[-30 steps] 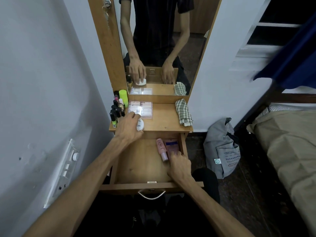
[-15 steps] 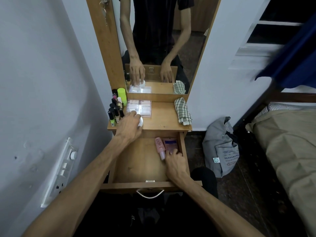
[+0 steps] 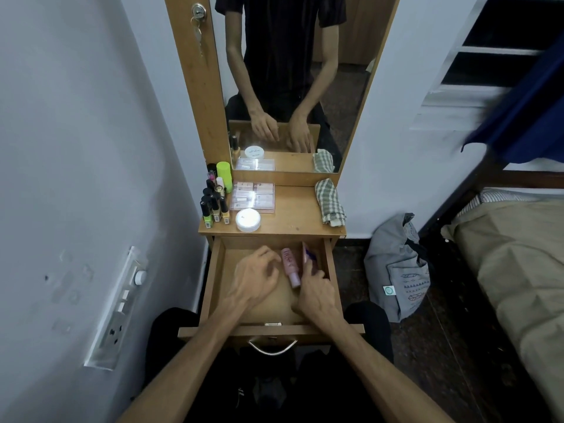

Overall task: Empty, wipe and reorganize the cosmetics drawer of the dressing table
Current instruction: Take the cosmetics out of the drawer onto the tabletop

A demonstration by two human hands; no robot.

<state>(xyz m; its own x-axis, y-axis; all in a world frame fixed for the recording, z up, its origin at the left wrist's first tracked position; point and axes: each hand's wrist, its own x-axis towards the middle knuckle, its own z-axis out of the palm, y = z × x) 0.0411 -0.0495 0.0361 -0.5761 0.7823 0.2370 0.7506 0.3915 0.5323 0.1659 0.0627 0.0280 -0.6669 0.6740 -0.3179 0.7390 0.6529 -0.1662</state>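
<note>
I look down into the open drawer (image 3: 328, 264), and I judge the emptying is almost finished. Only two things lie in it, both at its back right corner: a pink bottle (image 3: 290, 265) and, beside it against the right wall, a flat pink-and-purple packet (image 3: 307, 254) tipped up on edge. My right hand (image 3: 316, 293) seems to pinch or lift this packet, but I cannot tell the grip exactly. My left hand (image 3: 254, 277) hovers over the drawer floor with loosely curled fingers and holds nothing. Above the drawer, on the table top (image 3: 293, 219), stand the nail polish bottles (image 3: 215, 209), a white jar (image 3: 248, 219), clear boxes (image 3: 253, 196) and the checked cloth (image 3: 331, 206). Wiping and reorganizing are not yet done, I think.
</note>
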